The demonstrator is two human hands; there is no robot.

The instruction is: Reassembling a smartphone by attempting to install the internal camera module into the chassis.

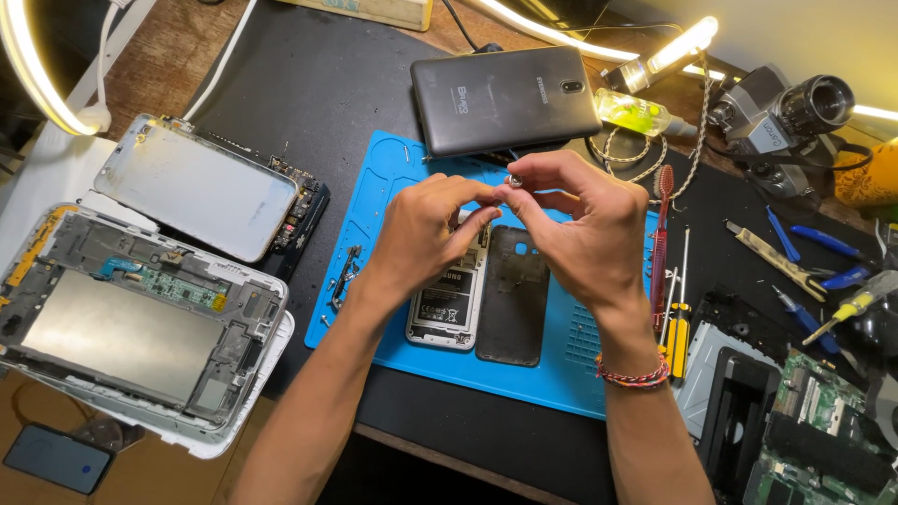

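Observation:
Both my hands are raised over a blue repair mat (561,360). My left hand (426,229) and my right hand (585,229) meet at the fingertips and pinch a small round silvery part (514,180) between them. Below them on the mat lies an opened phone (447,309) with its battery showing. A dark back cover (513,299) lies beside it on the right. My right wrist wears a beaded bracelet (634,376).
A dark tablet (505,98) lies face down at the mat's far edge. Two opened tablet shells (140,327) sit at left. A red toothbrush (660,243), screwdrivers (678,318), blue tweezers (823,243), circuit boards (814,421) and a camera (795,117) crowd the right.

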